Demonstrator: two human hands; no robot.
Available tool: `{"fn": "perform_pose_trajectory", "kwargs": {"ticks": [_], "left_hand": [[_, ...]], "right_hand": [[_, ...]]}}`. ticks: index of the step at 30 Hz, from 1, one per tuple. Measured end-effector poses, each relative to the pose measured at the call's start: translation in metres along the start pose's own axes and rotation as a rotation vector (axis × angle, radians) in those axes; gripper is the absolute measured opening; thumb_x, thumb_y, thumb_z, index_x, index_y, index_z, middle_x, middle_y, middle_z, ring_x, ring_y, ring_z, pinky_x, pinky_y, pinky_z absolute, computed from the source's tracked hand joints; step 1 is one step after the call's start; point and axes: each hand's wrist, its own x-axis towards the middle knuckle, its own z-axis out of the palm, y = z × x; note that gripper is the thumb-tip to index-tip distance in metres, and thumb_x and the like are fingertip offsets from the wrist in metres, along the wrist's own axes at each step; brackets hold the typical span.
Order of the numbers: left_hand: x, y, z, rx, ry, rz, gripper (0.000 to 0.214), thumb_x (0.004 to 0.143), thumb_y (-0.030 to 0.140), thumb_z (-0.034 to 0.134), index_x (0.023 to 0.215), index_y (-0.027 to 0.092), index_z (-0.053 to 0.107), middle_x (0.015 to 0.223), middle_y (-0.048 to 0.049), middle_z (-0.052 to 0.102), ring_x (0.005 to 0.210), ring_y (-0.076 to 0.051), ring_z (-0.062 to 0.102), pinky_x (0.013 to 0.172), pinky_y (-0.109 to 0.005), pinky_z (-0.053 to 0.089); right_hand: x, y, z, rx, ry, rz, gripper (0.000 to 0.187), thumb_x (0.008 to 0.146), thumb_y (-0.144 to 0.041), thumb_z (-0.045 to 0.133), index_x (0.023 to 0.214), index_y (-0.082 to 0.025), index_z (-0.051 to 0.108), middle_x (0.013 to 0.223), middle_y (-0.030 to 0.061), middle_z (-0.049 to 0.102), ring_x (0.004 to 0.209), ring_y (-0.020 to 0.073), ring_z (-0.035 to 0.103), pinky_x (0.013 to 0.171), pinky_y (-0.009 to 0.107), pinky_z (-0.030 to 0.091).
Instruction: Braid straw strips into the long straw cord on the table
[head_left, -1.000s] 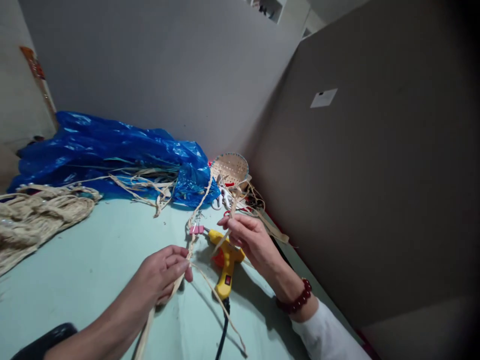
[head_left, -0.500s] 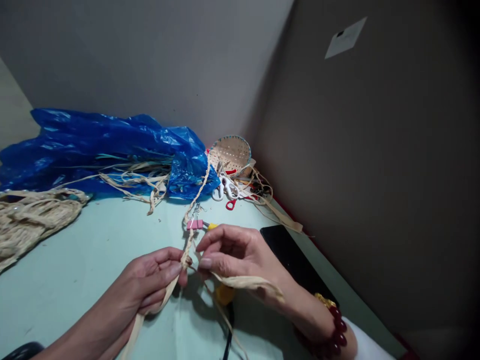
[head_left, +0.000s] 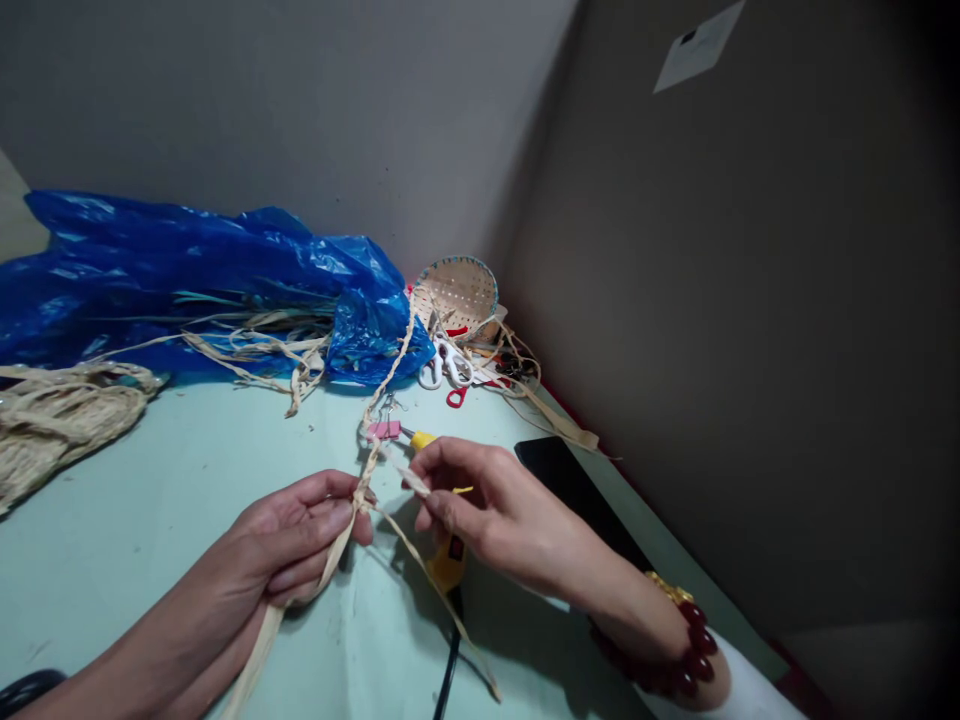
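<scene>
My left hand (head_left: 289, 540) is closed, pinching a tan raffia braid (head_left: 365, 478) at its working end, with loose strands running down through my palm. My right hand (head_left: 487, 510) is closed too, pinching one raffia strand (head_left: 407, 475) just right of the braid. The braid runs up to a pink binder clip (head_left: 382, 429) lying on the pale green table (head_left: 172, 490). A yellow glue gun (head_left: 444, 568) lies under my right hand, mostly hidden, its black cord (head_left: 448, 675) trailing toward me.
A blue plastic bag (head_left: 195, 280) with loose raffia (head_left: 262, 350) sits at the back. A raffia bundle (head_left: 52, 420) lies at left. A small woven basket (head_left: 459, 295), white scissors (head_left: 442, 365) and a black phone (head_left: 577, 490) sit by the right wall.
My right hand has shifted slightly right and up, off the braid junction, now drawing a single strand away from it. My left hand keeps its pinch. The view has tilted a little.
</scene>
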Motion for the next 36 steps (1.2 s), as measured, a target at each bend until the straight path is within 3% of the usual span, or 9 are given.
{"fn": "perform_pose_trajectory", "kwargs": {"ticks": [4,8,10,13,17,21,24,31,36], "left_hand": [[-0.001,0.002,0.002,-0.012,0.025,0.033,0.046,0.048,0.018,0.088,0.089,0.014,0.068,0.065,-0.002,0.069,0.054,-0.014,0.065,0.045,-0.018,0.051],[0.002,0.001,0.0,-0.026,0.053,0.023,0.047,0.046,0.017,0.089,0.088,0.016,0.07,0.052,0.0039,0.06,0.052,-0.015,0.065,0.045,-0.02,0.053],[0.004,0.001,-0.002,-0.015,0.063,0.004,0.047,0.045,0.018,0.09,0.088,0.017,0.07,0.047,0.0062,0.056,0.052,-0.016,0.065,0.046,-0.021,0.054],[0.004,-0.001,-0.003,0.006,0.07,-0.018,0.049,0.045,0.02,0.091,0.09,0.017,0.071,0.046,0.0061,0.056,0.054,-0.016,0.066,0.047,-0.02,0.054],[0.004,-0.003,-0.001,0.028,0.06,-0.042,0.047,0.049,0.024,0.091,0.092,0.018,0.073,0.061,-0.0002,0.068,0.06,-0.017,0.069,0.053,-0.022,0.056],[0.004,-0.004,0.0,0.053,0.064,-0.045,0.046,0.051,0.03,0.091,0.092,0.018,0.074,0.074,-0.0038,0.073,0.062,-0.016,0.068,0.054,-0.021,0.055],[0.004,-0.005,-0.001,0.066,0.083,-0.025,0.047,0.049,0.033,0.092,0.091,0.019,0.075,0.072,-0.0029,0.072,0.057,-0.014,0.065,0.052,-0.02,0.054],[0.004,-0.008,0.0,0.05,0.089,-0.034,0.046,0.044,0.03,0.092,0.086,0.019,0.077,0.066,-0.0024,0.07,0.049,-0.011,0.059,0.046,-0.018,0.049],[0.008,-0.012,-0.002,0.05,0.096,-0.026,0.048,0.045,0.031,0.093,0.087,0.017,0.076,0.059,0.0005,0.066,0.039,-0.002,0.045,0.035,-0.01,0.032]], "right_hand": [[-0.003,-0.004,0.008,-0.248,-0.049,-0.066,0.02,0.093,-0.014,0.042,0.094,-0.017,0.061,0.085,0.001,0.062,0.079,0.0126,0.054,0.07,0.024,0.039],[-0.001,-0.002,0.014,-0.219,-0.087,-0.088,0.031,0.1,-0.032,0.041,0.081,-0.016,0.06,0.073,-0.0019,0.057,0.068,0.0097,0.049,0.063,0.022,0.035],[0.001,0.0,0.016,-0.2,-0.082,-0.078,0.032,0.098,-0.032,0.044,0.073,-0.016,0.057,0.066,-0.0037,0.053,0.062,0.008,0.046,0.06,0.021,0.033],[0.001,0.0,0.016,-0.261,-0.034,-0.056,0.03,0.097,-0.029,0.047,0.071,-0.016,0.055,0.061,-0.0046,0.049,0.057,0.0073,0.041,0.056,0.022,0.029],[-0.006,-0.007,0.017,-0.424,0.11,-0.027,0.019,0.096,-0.029,0.044,0.084,-0.02,0.057,0.063,-0.0038,0.05,0.057,0.0092,0.038,0.056,0.024,0.024],[-0.014,-0.013,0.025,-0.538,0.179,-0.003,0.018,0.09,-0.026,0.046,0.074,-0.02,0.046,0.058,-0.0041,0.043,0.052,0.0096,0.028,0.053,0.026,0.019],[-0.017,-0.013,0.033,-0.62,0.19,-0.018,0.017,0.084,-0.023,0.048,0.069,-0.02,0.04,0.055,-0.0042,0.036,0.051,0.0107,0.021,0.053,0.027,0.017],[-0.02,-0.002,0.048,-0.758,0.143,-0.072,0.007,0.08,-0.028,0.046,0.076,-0.022,0.047,0.054,-0.0032,0.032,0.05,0.013,0.015,0.051,0.028,0.015],[-0.021,0.004,0.055,-0.828,0.123,-0.123,0.011,0.081,-0.031,0.043,0.083,-0.023,0.051,0.052,-0.0037,0.032,0.047,0.0132,0.01,0.048,0.029,0.012]]}}
